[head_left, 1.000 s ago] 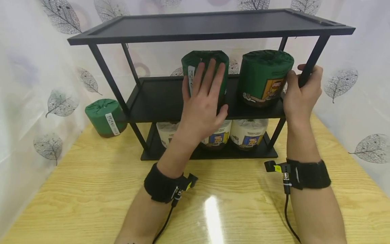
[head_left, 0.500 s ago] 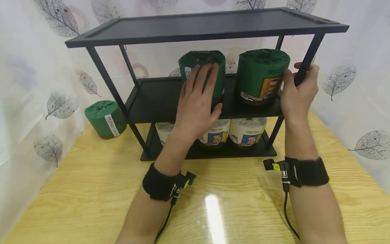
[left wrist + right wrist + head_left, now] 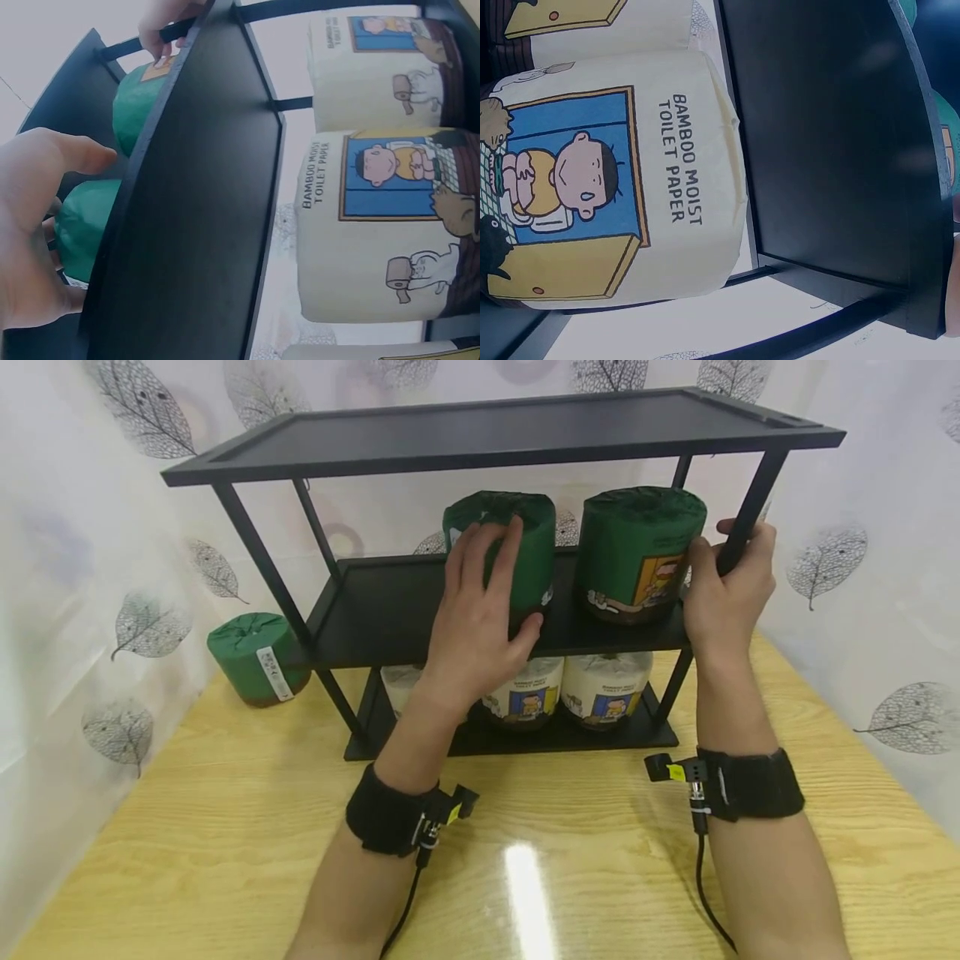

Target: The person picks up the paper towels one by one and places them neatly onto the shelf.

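In the head view, my left hand [image 3: 480, 610] curls its fingers round the front of a green-wrapped toilet roll [image 3: 536, 560] standing on the middle board [image 3: 382, 610] of a black rack. Left wrist view: thumb and fingers lie on opposite sides of that roll. Right of it, apart, stands a second green toilet roll [image 3: 637, 560] with a cartoon picture facing front. My right hand [image 3: 723, 597] grips the rack's right front post [image 3: 761, 493], its thumb close to that second roll. Its fingers are partly hidden behind the post.
Below, white toilet rolls [image 3: 607, 693] stand in a row on the bottom board; my left forearm partly covers one. Another green toilet roll [image 3: 255, 652] rests on the wooden table [image 3: 225, 827], left of the rack. The top board [image 3: 510, 431] spans overhead; a leaf-patterned curtain hangs behind.
The left fingers have bent from nearly straight to curled, sliding left round the roll. Its white label strip has turned left, almost out of sight. The right hand keeps its hold on the post.
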`<move>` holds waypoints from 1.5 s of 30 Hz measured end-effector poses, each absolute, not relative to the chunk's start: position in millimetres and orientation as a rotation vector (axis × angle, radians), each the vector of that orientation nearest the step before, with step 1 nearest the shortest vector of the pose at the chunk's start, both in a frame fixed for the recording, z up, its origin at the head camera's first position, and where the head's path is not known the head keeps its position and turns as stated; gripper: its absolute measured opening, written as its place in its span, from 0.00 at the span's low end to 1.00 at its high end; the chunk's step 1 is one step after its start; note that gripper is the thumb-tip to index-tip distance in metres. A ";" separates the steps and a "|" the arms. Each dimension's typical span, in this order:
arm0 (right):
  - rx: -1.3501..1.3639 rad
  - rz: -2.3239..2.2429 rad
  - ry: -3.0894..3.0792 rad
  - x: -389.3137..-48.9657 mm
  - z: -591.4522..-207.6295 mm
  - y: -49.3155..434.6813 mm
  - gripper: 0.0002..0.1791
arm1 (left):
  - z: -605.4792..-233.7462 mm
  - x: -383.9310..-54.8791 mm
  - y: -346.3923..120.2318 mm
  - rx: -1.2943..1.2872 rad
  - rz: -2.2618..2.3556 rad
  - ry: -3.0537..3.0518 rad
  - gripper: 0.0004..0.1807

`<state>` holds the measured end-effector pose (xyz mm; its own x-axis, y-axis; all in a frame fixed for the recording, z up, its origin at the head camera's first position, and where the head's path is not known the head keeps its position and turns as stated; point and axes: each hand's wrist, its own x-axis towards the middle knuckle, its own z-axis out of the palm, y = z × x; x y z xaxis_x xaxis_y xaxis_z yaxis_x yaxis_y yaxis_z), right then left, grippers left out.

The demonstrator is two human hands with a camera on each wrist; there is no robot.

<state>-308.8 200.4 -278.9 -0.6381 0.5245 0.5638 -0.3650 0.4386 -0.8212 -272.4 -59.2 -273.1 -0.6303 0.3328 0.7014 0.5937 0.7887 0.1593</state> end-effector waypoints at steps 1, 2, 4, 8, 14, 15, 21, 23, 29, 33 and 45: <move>-0.132 1.318 -1.841 -308.8 -278.9 200.3 0.09 | -273.0 -272.7 -59.8 -0.689 -0.528 -2.287 0.46; -0.129 1.315 -1.838 -308.8 -278.8 200.3 0.09 | -272.8 -272.9 -60.4 -0.693 -0.554 -2.280 0.46; -0.129 1.312 -1.837 -308.6 -278.4 200.6 0.09 | -272.1 -273.4 -61.1 -0.695 -0.583 -2.273 0.46; -0.139 1.316 -1.847 -305.7 -278.9 200.1 0.09 | -272.5 -271.7 -60.0 -0.684 -0.582 -2.273 0.46; -0.146 1.322 -1.836 -305.7 -281.8 201.4 0.09 | -265.5 -250.6 -47.7 -0.672 -0.593 -2.289 0.47; -0.141 1.323 -1.832 -306.3 -282.0 201.7 0.09 | -263.9 -247.2 -45.6 -0.681 -0.579 -2.290 0.48; -0.148 1.320 -1.822 -307.6 -280.7 201.6 0.09 | -268.6 -246.9 -37.9 -0.657 -0.333 -2.319 0.47; -0.156 1.327 -1.822 -306.9 -280.1 200.7 0.09 | -272.5 -251.0 -37.9 -0.632 -0.255 -2.307 0.45; -0.129 1.338 -1.815 -304.2 -276.4 195.6 0.09 | -272.9 -253.7 -42.2 -0.635 -0.245 -2.251 0.42; -0.123 1.323 -1.816 -302.0 -274.5 192.9 0.09 | -271.8 -254.5 -43.8 -0.655 -0.261 -2.258 0.41; -0.137 1.317 -1.832 -307.2 -278.6 197.0 0.10 | -275.1 -264.3 -48.8 -0.688 -0.380 -2.228 0.40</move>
<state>-307.2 197.0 -278.6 -0.6302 0.5297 0.5677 -0.3692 0.4388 -0.8192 -264.3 -48.8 -275.1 -0.5663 0.3570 0.7429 0.5833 0.8104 0.0552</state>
